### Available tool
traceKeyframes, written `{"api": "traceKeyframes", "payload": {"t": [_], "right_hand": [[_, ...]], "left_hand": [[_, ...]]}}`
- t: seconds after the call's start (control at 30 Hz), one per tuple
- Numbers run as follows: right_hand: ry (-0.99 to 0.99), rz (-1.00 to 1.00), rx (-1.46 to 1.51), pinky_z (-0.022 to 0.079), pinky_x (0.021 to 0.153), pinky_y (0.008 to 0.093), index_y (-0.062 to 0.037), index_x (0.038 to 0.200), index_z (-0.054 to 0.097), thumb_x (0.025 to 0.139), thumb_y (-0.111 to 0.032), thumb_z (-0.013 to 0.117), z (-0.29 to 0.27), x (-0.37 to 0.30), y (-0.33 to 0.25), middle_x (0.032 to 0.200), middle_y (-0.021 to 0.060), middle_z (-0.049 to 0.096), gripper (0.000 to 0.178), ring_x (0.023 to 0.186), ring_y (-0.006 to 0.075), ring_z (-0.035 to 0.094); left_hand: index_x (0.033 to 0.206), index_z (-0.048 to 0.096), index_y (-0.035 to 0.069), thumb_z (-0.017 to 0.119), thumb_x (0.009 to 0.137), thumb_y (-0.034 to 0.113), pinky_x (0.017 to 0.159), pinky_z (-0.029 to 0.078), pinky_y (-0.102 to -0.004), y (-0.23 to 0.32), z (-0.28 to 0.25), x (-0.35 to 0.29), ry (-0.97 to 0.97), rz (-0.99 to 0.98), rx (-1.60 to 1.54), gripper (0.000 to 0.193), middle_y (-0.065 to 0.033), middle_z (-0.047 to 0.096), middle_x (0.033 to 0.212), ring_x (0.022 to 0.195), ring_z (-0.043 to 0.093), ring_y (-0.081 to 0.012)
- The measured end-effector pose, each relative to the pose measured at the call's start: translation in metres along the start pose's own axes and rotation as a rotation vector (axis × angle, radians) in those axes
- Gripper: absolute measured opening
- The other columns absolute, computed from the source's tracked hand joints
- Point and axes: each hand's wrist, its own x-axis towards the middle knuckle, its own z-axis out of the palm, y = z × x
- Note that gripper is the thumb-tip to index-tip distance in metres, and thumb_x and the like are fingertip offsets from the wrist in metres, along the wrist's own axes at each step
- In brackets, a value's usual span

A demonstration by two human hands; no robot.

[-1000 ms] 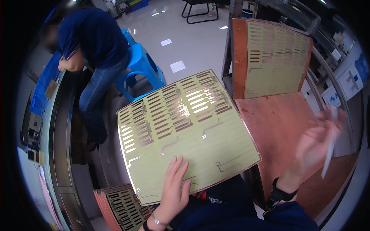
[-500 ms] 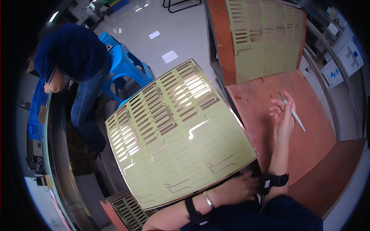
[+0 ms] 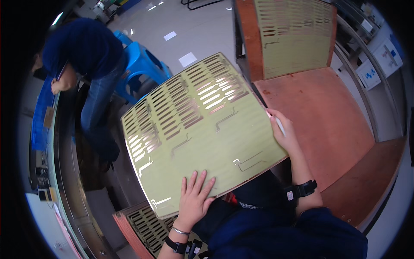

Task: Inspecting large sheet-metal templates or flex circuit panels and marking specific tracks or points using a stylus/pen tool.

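A large, thin yellow-green panel [image 3: 233, 142] with coppery edges lies tilted in front of me. Rows of shiny slots and a few bent thin lines cross its surface. My left hand [image 3: 195, 200] lies flat on the panel's near part, its fingers stretched out and slightly spread. At the panel's right edge, my right hand [image 3: 285, 133] is closed around a slim white pen-like tool [image 3: 280, 124]. The thumb of that hand reaches over the panel's edge; the fingers underneath are hidden.
On the right, a similar panel [image 3: 293, 52] leans upright behind a reddish-brown board [image 3: 323, 116]. Another slotted panel [image 3: 148, 231] lies low at the near left. Past the big panel are a blue plastic stool [image 3: 140, 64] and a person [image 3: 88, 52] bent over a bench.
My left hand has come from beside the panel's near edge to lie on its surface. My right hand, with the white tool, has moved left from over the reddish board to the panel's edge.
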Motion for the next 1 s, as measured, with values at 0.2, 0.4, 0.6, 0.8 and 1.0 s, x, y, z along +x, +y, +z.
{"api": "traceKeyframes", "payload": {"t": [0.2, 0.4, 0.6, 0.8, 1.0], "right_hand": [[0.049, -0.036, 0.056, 0.045, 0.091, 0.0322, 0.0027, 0.119, 0.058, 0.097, -0.012, 0.047, 0.019, -0.029, -0.009, 0.109, 0.0217, 0.065, 0.028, 0.106, 0.0266, 0.062], [0.119, -0.084, -0.101, 0.047, 0.089, 0.0341, 0.0021, 0.12, 0.058, 0.098, -0.015, 0.046, 0.024, -0.042, -0.026, 0.108, 0.0213, 0.064, 0.031, 0.102, 0.0298, 0.063], [0.123, -0.124, -0.179, 0.05, 0.079, 0.0348, 0.0, 0.1, 0.067, 0.094, -0.015, 0.05, -0.012, -0.048, -0.046, 0.095, 0.0174, 0.066, 0.024, 0.088, 0.0278, 0.066], [-0.029, -0.354, -0.123, 0.054, 0.074, 0.0333, -0.0007, 0.093, 0.069, 0.079, 0.0, 0.068, 0.006, -0.054, -0.051, 0.087, 0.0131, 0.066, 0.014, 0.083, 0.0265, 0.066], [-0.177, -0.396, -0.215, 0.053, 0.075, 0.0325, -0.0015, 0.094, 0.069, 0.075, 0.002, 0.07, 0.006, -0.051, -0.052, 0.096, 0.0106, 0.067, 0.02, 0.085, 0.0256, 0.065]], "left_hand": [[0.138, 0.05, 0.022, 0.06, 0.087, 0.022, 0.114, 0.017, -0.0551, -0.02, 0.005, -0.019, 0.234, -0.207, 0.059, 0.052, -0.0077, 0.038, 0.149, 0.139, 0.032, -0.0323], [0.137, 0.051, 0.017, 0.053, 0.091, 0.015, 0.114, 0.013, -0.0556, -0.024, 0.007, 0.0, 0.294, -0.305, 0.022, 0.046, -0.0098, 0.036, 0.15, 0.14, 0.028, -0.0342], [0.141, 0.045, 0.017, 0.053, 0.091, 0.016, 0.113, 0.011, -0.0595, -0.011, 0.006, 0.04, 0.28, -0.287, 0.108, 0.051, -0.0117, 0.029, 0.153, 0.142, 0.023, -0.0356], [0.144, 0.041, 0.017, 0.056, 0.089, 0.018, 0.114, 0.011, -0.0593, 0.0, 0.006, 0.057, 0.152, -0.125, 0.116, 0.057, -0.0109, 0.029, 0.153, 0.142, 0.023, -0.035], [0.141, 0.046, 0.017, 0.058, 0.086, 0.017, 0.114, 0.01, -0.0577, -0.001, 0.006, 0.056, 0.175, -0.147, 0.103, 0.056, -0.0099, 0.032, 0.152, 0.142, 0.024, -0.0344]]}}
